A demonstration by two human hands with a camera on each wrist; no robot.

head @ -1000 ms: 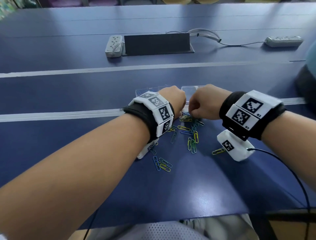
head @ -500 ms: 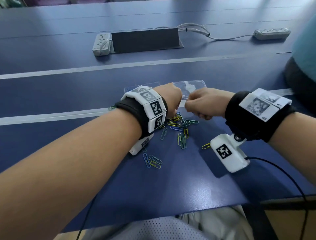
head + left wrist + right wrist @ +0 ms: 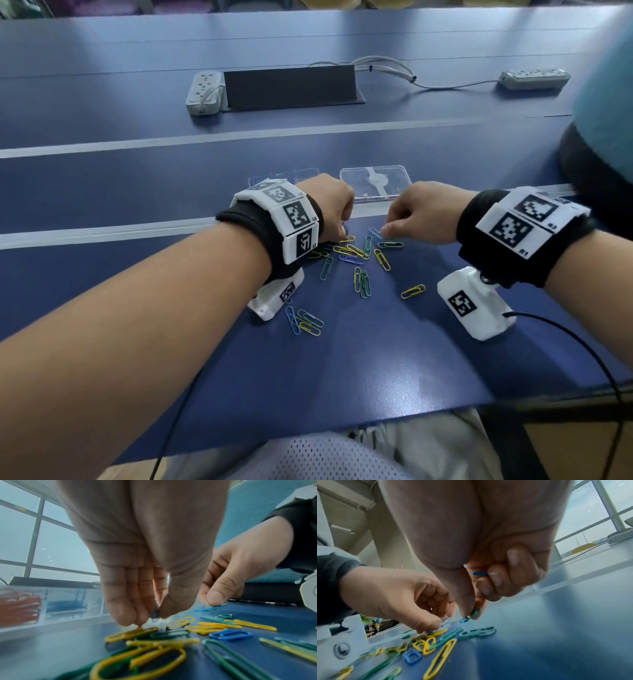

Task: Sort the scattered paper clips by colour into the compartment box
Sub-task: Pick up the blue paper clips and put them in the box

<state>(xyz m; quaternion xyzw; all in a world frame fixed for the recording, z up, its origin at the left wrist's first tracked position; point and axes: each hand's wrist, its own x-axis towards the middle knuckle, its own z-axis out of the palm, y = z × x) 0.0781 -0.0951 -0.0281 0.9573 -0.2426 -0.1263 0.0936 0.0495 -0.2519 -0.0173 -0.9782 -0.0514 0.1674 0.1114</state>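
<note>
Yellow, green and blue paper clips [image 3: 356,253] lie scattered on the blue table between my hands. My left hand [image 3: 342,230] hovers at the pile's far left edge and pinches a blue clip [image 3: 155,614] between thumb and fingertips. My right hand [image 3: 386,233] is at the pile's far right; its thumb and forefinger pinch a green clip [image 3: 476,612] with a blue clip [image 3: 464,620] hanging from it, and its curled fingers hold another blue clip [image 3: 480,573]. The clear compartment box [image 3: 51,618] stands just beyond, holding red clips [image 3: 18,608] and blue clips [image 3: 68,604].
The box's clear lid [image 3: 375,181] lies beyond my right hand. A few loose clips [image 3: 305,320] sit near my left wrist, and one yellow clip [image 3: 413,292] near my right. Two power strips [image 3: 203,92] and a dark panel sit at the back.
My two fists were close together above the pile. They have since drawn apart and dropped to the clips, each now pinching clips at the table.
</note>
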